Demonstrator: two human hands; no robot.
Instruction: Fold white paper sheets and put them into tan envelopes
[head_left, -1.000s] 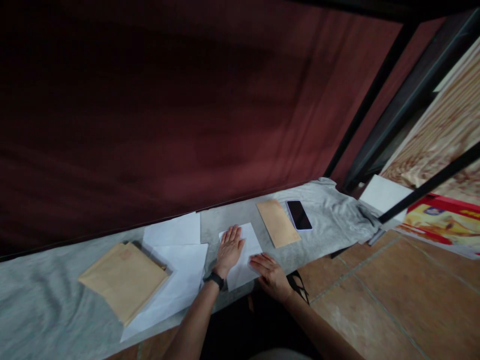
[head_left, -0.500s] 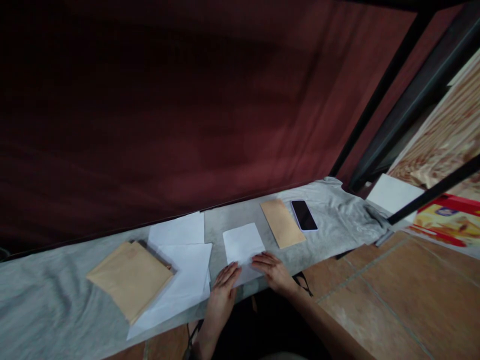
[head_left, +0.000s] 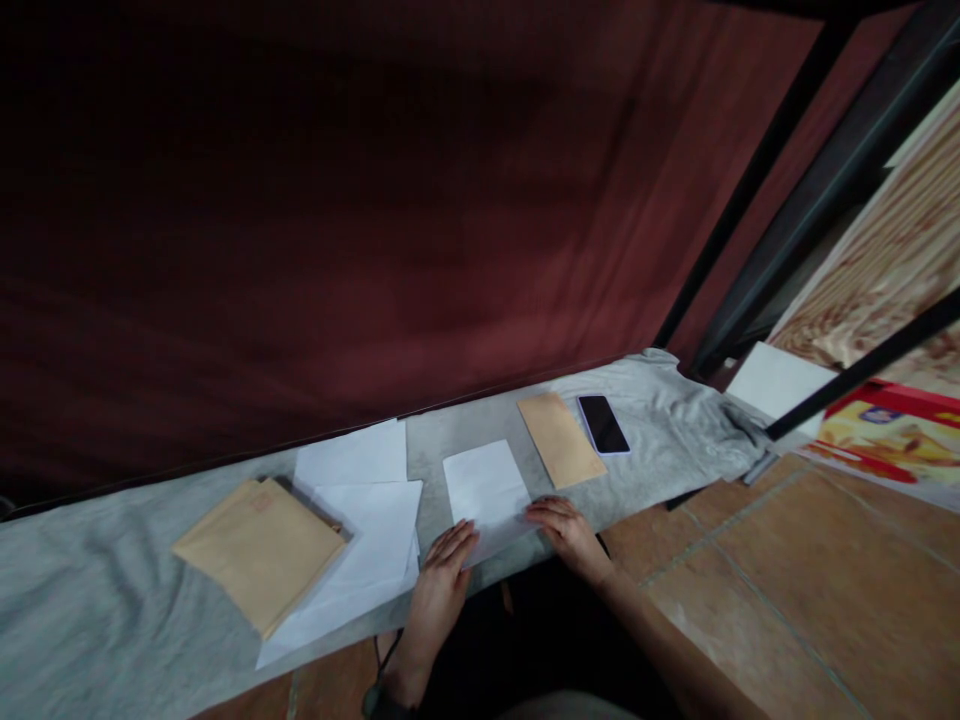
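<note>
A white sheet of paper [head_left: 486, 482] lies on the grey cloth in front of me, its near part folded over. My left hand [head_left: 448, 562] rests on the paper's near left corner, fingers stretched out and lying flat. At the near right edge, my right hand [head_left: 568, 536] touches the paper with its fingers extended. Both thumbs are mostly hidden. A brown envelope [head_left: 561, 440] lies just beyond my right hand, with a dark-screened phone [head_left: 604, 425] beside it. Left of my left hand are several loose white sheets [head_left: 379, 525], partly under a stack of brown envelopes [head_left: 259, 555].
A grey cloth [head_left: 97, 590] covers the long narrow surface, which runs along a dark red panel [head_left: 420, 250]. Black metal bars [head_left: 750, 190] slant on the right. Beyond them are a white box [head_left: 776, 382] and a red and yellow package [head_left: 892, 440] above the tiled floor [head_left: 810, 570].
My right hand has slid to the right along the paper's near part, out to its edge. My left hand stays at the left corner. The view has shifted slightly.
</note>
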